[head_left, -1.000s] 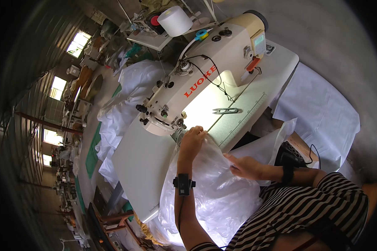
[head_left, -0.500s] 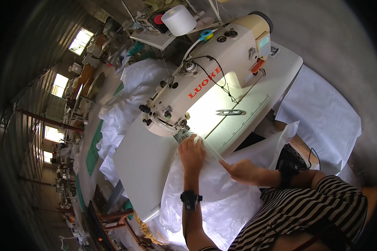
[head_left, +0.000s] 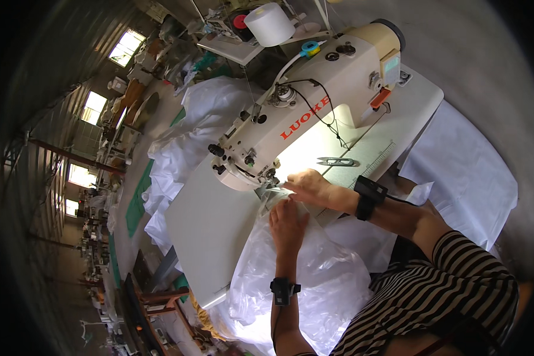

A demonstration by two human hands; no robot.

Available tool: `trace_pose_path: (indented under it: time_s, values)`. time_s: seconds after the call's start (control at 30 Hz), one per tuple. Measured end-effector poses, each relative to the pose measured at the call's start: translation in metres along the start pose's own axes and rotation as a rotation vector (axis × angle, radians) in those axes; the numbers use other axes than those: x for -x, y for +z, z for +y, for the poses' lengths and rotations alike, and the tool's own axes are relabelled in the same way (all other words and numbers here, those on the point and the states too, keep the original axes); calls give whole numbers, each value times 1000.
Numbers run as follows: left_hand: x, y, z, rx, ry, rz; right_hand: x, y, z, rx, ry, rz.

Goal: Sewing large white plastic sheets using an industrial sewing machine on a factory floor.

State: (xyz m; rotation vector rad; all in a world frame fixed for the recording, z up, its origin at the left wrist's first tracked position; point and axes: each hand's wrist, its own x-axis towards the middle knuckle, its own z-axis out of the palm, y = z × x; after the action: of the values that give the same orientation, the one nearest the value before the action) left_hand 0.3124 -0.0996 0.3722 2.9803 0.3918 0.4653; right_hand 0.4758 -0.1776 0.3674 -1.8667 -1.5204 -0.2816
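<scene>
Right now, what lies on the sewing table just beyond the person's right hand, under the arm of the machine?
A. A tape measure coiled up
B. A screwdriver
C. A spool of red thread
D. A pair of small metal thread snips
D: a pair of small metal thread snips lies flat on the lit sewing table, just past the right hand and apart from it.

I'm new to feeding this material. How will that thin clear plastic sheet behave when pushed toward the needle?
The clear plastic sheet is probably floppy: it crumples and drapes off the table. Likely slippery, given its glossy sheen. Both the left hand and right hand press it flat, suggesting it shifts easily.
</scene>
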Motion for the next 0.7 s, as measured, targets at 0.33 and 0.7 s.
trace_pose_path:
  time_s: [0.33,0.7]
  values:
    - [-7,1,-15,-45,9,39,16,13,4,168,-148,-37]
    - [-34,-5,-42,87,70,148,-8,33,8,216,-50,-125]
